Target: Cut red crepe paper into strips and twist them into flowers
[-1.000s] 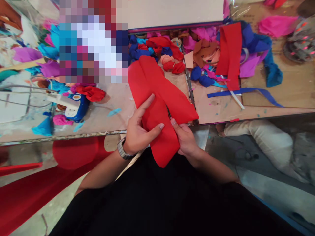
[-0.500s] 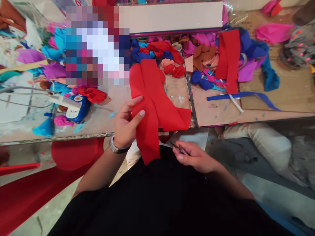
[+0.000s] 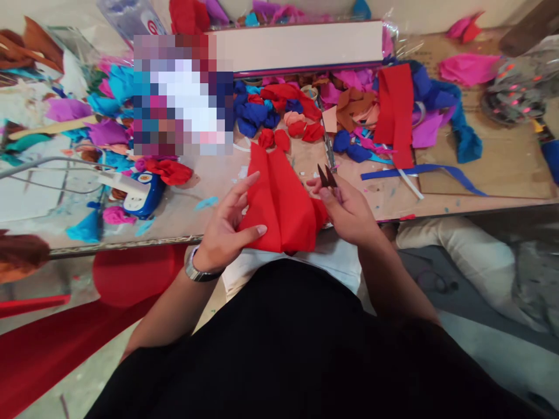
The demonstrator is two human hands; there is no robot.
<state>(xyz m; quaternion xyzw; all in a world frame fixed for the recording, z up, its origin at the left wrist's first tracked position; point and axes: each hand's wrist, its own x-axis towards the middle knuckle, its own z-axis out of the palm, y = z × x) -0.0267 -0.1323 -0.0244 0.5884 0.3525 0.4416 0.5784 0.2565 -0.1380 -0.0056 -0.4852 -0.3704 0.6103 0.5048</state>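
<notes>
A piece of red crepe paper (image 3: 283, 203), creased lengthwise, lies at the table's front edge before me. My left hand (image 3: 227, 227) is at its left side, fingers spread, with the thumb resting on the paper and the index fingertip by its edge. On the other side, my right hand (image 3: 351, 212) is closed around small scissors (image 3: 327, 176). Their dark blades point up and away, slightly apart. The scissors' handles are hidden in my palm. Part of the red paper reaches close to my right fingers.
Crumpled blue paper (image 3: 253, 113) and other coloured scraps lie behind. A red strip (image 3: 397, 116) and a blue strip (image 3: 423, 170) are to the right. A power strip (image 3: 142, 195) with a cable sits left. A long pale box (image 3: 301, 46) stands at the back.
The red paper's front end, which hung over my lap, is now up at the table edge. My right hand has risen from my lap with the scissors, blades turned upward. My left fingers have spread.
</notes>
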